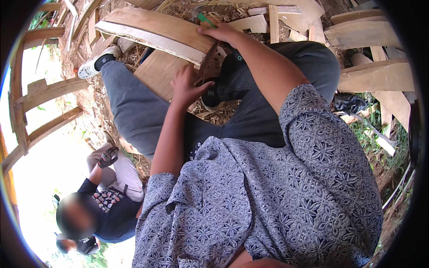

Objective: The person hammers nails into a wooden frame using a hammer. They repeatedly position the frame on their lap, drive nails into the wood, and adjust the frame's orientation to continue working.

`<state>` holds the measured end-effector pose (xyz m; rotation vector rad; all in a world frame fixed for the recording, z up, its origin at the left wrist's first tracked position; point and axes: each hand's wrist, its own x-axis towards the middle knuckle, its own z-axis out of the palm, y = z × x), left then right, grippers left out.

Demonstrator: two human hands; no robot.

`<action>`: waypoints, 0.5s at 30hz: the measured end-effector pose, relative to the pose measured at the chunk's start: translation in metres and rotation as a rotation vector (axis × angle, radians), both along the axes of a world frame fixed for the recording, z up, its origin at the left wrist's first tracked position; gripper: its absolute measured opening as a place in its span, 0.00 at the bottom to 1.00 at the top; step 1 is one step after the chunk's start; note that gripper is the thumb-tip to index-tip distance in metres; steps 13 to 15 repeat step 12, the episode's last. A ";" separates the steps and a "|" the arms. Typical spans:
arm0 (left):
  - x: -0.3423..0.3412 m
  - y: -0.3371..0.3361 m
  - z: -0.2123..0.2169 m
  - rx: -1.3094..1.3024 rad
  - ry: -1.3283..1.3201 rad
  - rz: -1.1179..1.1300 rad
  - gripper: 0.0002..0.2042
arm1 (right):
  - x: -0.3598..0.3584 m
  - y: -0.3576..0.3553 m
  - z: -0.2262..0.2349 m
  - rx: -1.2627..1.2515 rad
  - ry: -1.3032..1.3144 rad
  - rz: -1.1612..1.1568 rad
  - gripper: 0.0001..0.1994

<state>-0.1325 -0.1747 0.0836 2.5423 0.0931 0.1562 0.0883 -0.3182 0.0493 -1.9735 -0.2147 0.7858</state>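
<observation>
My right hand (221, 32) lies over the top end of a thick curved wooden plank (152, 29) and holds it against my knee. Just beyond its fingers a green-handled tool (204, 18) lies among wood scraps. My left hand (187, 87) rests with fingers spread on a flat brown board (156, 71) beneath the curved plank, next to the sole of my sandal (210, 67). My grey trousers and patterned shirt fill the middle and bottom of the view.
More curved planks (371, 76) and offcuts (268, 18) lie on the dirt and shavings at the top and right. A curved wooden frame (40, 129) stands at the left. Another person (107, 201) in a black shirt, wearing a glove (107, 156), crouches at the lower left.
</observation>
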 end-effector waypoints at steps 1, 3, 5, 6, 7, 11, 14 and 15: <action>-0.005 -0.005 -0.006 0.221 -0.064 -0.017 0.22 | -0.002 0.000 0.005 0.020 -0.003 0.006 0.41; 0.006 -0.005 -0.014 0.111 -0.104 0.015 0.17 | 0.002 -0.003 0.008 0.018 0.067 0.015 0.38; 0.018 -0.004 0.006 0.046 -0.224 0.004 0.09 | 0.017 -0.006 0.001 -0.029 0.214 0.024 0.35; 0.021 -0.004 0.018 0.020 -0.282 0.004 0.07 | 0.019 -0.006 0.001 -0.005 0.239 0.003 0.35; 0.023 -0.005 0.025 -0.014 -0.291 0.029 0.07 | 0.021 -0.007 0.002 0.019 0.262 -0.019 0.35; 0.029 -0.016 0.037 -0.203 -0.277 0.180 0.13 | 0.026 -0.007 0.012 0.087 0.258 -0.015 0.35; 0.028 -0.020 0.036 -0.268 -0.259 0.229 0.13 | 0.027 -0.006 0.014 0.105 0.252 -0.010 0.35; 0.028 -0.020 0.036 -0.268 -0.259 0.229 0.13 | 0.027 -0.006 0.014 0.105 0.252 -0.010 0.35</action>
